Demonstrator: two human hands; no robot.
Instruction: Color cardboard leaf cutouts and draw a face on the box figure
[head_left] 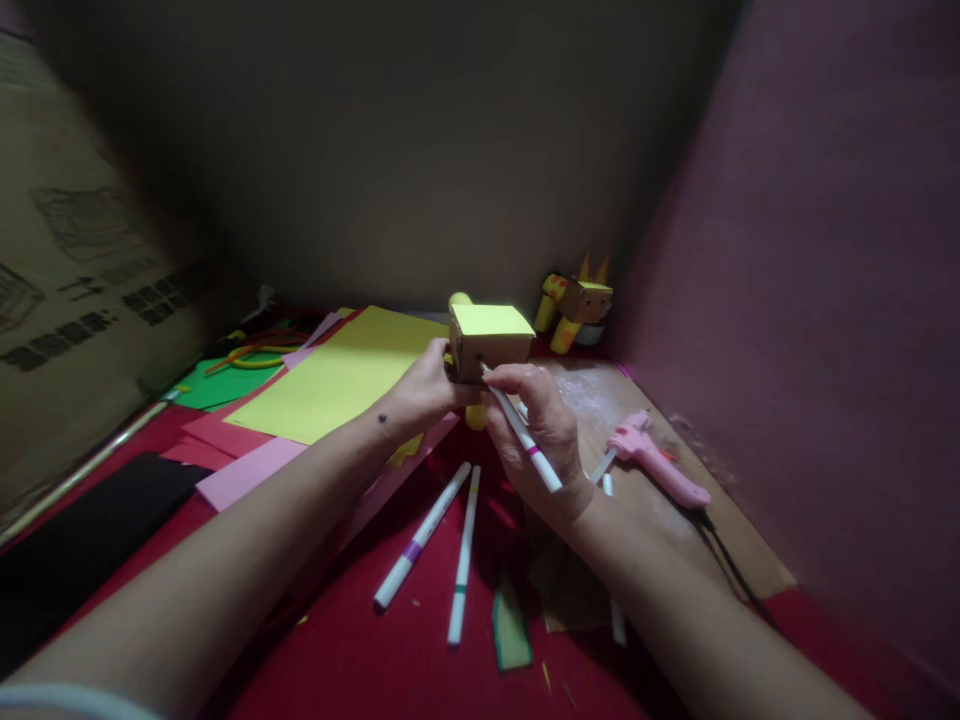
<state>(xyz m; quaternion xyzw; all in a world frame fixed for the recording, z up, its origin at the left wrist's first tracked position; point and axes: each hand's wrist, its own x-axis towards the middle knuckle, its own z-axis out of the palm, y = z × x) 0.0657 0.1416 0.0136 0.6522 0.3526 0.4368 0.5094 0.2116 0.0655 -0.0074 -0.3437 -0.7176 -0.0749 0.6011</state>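
Left forearm (247, 540) angles in from lower left, right forearm (675, 590) from lower right. Left hand (429, 385) grips cardboard box (502, 349), yellow top up, mid-view, digits partly hidden. Right hand (544, 425) bent, digits pinched on white marker (531, 448), tip at box front.

Paper sheets (337, 380) lie on table (292, 650), L side, w/ carton (75, 230) farther L. Box (491, 352) is approx. ctr, marker (529, 445) at its front. Glue gun (660, 465) is on board (761, 560), R; figure (581, 302) stands behind (rear R). Loose pens (424, 535) lie nearer, cut strip (511, 625) to their R.
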